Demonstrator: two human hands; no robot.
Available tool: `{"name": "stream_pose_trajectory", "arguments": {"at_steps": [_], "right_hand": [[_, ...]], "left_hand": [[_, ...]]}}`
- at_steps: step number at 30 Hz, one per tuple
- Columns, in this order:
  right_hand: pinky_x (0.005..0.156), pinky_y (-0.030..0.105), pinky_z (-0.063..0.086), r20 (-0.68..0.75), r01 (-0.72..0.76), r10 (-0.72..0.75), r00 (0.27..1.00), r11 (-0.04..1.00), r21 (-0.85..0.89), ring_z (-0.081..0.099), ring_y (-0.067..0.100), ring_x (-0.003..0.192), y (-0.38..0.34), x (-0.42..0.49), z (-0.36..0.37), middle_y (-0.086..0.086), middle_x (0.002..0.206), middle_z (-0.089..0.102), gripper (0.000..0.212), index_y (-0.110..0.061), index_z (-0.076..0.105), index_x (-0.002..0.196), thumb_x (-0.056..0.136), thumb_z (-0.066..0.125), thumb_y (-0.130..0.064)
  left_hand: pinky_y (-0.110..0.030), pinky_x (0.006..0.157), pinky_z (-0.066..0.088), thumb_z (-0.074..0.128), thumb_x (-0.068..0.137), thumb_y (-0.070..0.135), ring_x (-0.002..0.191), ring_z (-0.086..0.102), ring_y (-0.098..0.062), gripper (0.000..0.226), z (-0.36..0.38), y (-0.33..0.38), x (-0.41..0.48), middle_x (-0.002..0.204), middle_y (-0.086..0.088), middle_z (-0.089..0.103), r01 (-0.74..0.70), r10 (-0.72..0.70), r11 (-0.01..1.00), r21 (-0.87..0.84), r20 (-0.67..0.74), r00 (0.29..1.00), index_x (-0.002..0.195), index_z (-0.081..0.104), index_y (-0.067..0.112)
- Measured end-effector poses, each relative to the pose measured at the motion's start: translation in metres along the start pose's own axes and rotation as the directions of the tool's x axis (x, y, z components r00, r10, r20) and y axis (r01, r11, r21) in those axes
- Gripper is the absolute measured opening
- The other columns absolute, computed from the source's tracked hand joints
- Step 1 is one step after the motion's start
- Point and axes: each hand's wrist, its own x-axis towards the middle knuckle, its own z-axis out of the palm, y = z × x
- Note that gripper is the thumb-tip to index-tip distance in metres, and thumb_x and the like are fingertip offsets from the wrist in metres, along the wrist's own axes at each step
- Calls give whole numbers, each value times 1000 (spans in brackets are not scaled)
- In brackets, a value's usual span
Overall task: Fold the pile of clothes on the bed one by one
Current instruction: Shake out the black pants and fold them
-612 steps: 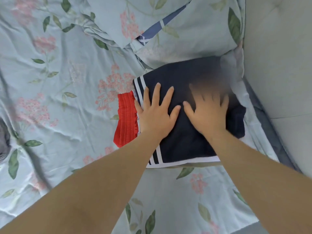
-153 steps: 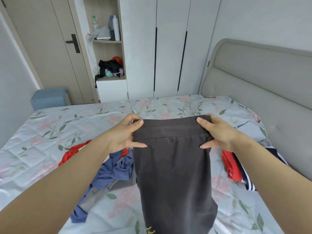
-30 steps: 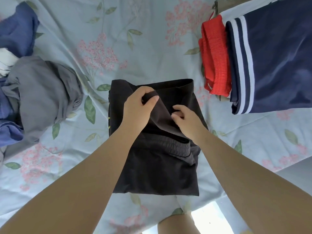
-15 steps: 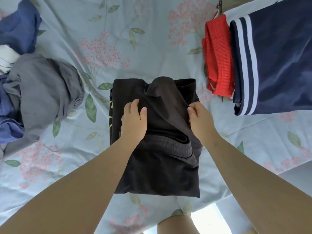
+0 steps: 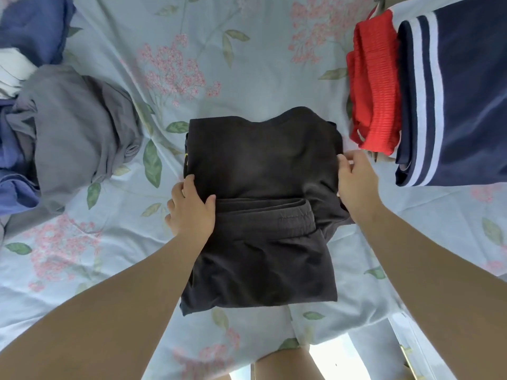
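Left hand point(image 5: 192, 212) and right hand point(image 5: 356, 185) grip the pants point(image 5: 260, 160) at their sides, fingers point(image 5: 344, 163) curled; an uneven lift could let the fold slip open

Blk pants point(image 5: 260, 160), floral lt-blue sheet point(image 5: 247, 64), red knit point(image 5: 373, 89)
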Motion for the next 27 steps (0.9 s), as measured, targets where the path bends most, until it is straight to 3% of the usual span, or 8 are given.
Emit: {"name": "stream_pose_trajectory", "arguments": {"at_steps": [4, 7, 9, 13, 17, 20, 22, 27], "right_hand": [[103, 40, 38, 213, -186, 156, 965, 974, 126, 51, 22, 109, 15, -19, 7, 0, 111, 54, 51, -10, 51, 125, 97, 35, -50], [83, 37, 43, 246, -58, 114, 962, 973, -224, 56, 31, 99, 25, -28, 2, 3, 89, 58, 40, -9, 58, 93, 94, 46, -47], [76, 34, 36, 107, -39, 79, 991, 942, -333, 54, 36, 97, 30, -29, -7, 1, 77, 53, 33, -11, 50, 78, 95, 50, -38], [91, 42, 38, -209, -181, 146, 967, 970, -160, 55, 32, 98, 38, -43, -16, 7, 100, 62, 23, -13, 50, 109, 94, 49, -31], [71, 34, 41, 1, -77, 77, 997, 994, -72, 53, 22, 76, 51, -86, 5, 2, 80, 55, 33, -16, 49, 83, 87, 54, -48], [90, 38, 46, 227, -100, 128, 965, 986, -131, 54, 19, 97, 64, -111, 18, 0, 107, 57, 50, -20, 51, 108, 78, 58, -60], [86, 30, 43, 333, -148, 175, 926, 983, -106, 51, 17, 100, 66, -122, 15, -5, 111, 53, 53, -18, 45, 123, 83, 64, -47], [71, 30, 46, 228, 63, -18, 973, 980, -188, 55, 21, 79, 66, -147, -1, 3, 81, 57, 25, -11, 51, 86, 93, 53, -35]], "left_hand": [[-46, 103, 30, 46, 95, 44, 130, 34, -31, 53, 1, -3, -13, 145, -7, 33, -40, 25, 995, -96, -147, 989, 140, 36, 18], [-46, 104, 31, 50, 91, 50, 129, 36, -30, 55, 8, -9, -26, 142, -7, 37, -60, 50, 992, -113, -94, 994, 136, 40, 20], [-46, 106, 32, 54, 88, 51, 129, 37, -30, 60, 10, -13, -32, 140, -8, 39, -38, 30, 985, -168, -47, 998, 137, 38, 20], [-45, 105, 37, 62, 84, 48, 122, 43, -26, 64, 8, -23, -46, 131, -7, 46, -49, 32, 943, -328, -58, 998, 136, 39, 18], [-37, 95, 46, 68, 81, 44, 112, 51, -22, 61, 7, -37, -67, 122, -1, 49, 40, -31, 885, -463, 28, 999, 128, 40, 18], [-41, 98, 46, 67, 80, 48, 115, 53, -27, 69, 9, -47, -80, 126, -4, 52, 118, -51, 893, -434, 163, 985, 132, 37, 15], [-44, 101, 44, 67, 80, 49, 119, 51, -29, 74, 9, -54, -83, 131, -4, 51, 145, -57, 918, -370, 238, 970, 137, 35, 15], [-43, 91, 51, 73, 79, 40, 103, 60, -25, 53, -7, -73, -84, 114, -3, 62, 123, 24, 915, -383, 358, 933, 121, 52, 17]]}}
